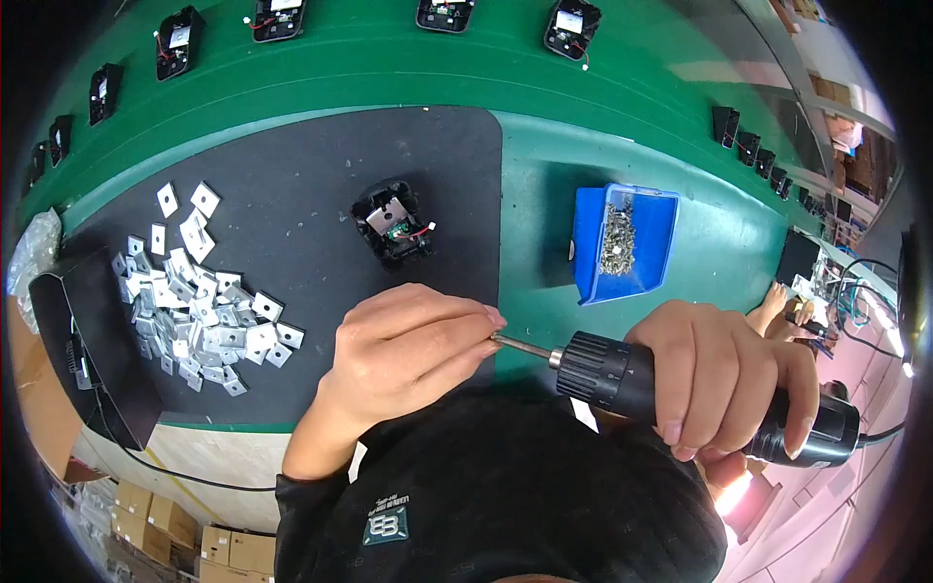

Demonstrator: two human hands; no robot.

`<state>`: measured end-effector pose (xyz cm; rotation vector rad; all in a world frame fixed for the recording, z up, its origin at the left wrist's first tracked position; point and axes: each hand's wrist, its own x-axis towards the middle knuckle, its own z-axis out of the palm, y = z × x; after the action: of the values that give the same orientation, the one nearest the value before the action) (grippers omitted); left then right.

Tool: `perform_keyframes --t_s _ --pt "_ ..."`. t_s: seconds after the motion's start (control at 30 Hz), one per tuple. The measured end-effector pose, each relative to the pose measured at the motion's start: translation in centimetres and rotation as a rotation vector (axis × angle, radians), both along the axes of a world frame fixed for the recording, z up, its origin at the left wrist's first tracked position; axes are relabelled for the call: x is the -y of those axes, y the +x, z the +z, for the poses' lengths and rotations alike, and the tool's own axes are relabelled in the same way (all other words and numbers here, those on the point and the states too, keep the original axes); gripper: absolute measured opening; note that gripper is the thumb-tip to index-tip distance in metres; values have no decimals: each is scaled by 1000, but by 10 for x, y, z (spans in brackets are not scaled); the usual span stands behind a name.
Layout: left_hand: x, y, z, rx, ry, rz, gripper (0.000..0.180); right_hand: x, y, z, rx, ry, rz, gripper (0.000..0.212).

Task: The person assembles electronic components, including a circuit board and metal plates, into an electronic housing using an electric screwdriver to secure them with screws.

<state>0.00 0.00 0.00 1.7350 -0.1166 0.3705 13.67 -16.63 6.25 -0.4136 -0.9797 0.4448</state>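
My right hand [714,374] is wrapped round a black corded electric screwdriver [607,372], held level with its bit pointing left. At the bit's tip, the thumb and fingers of my left hand [413,342] are pinched together. Whatever small piece sits between them is hidden by the fingertips. Beyond my left hand, an open black plastic housing [392,222] lies on the dark mat, with a metal plate, a green circuit board and red wires inside. A blue bin [653,282] of small metal screws [617,240] stands beyond my right hand.
Many loose silver metal plates [199,316] with holes are heaped on the mat at left, beside a black box [97,355]. More black housings [571,27] line the green belt [360,73] at the back. Another person's hands [777,316] show at far right.
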Motion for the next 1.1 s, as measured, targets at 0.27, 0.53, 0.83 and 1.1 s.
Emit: perform_keyframes --t_s 0.27,0.53,0.83,1.1 --pt "1 -2 -5 25 -116 24 13 -5 -1 5 -9 -20 16 40" --pt "-4 -4 -7 21 -97 51 14 -14 0 5 14 -25 27 41" --pt "-17 -3 -6 28 -1 74 28 -24 -5 2 -3 -51 -13 43" --pt "-43 -3 -11 -287 509 307 91 -38 -9 -11 -27 -206 -177 40"
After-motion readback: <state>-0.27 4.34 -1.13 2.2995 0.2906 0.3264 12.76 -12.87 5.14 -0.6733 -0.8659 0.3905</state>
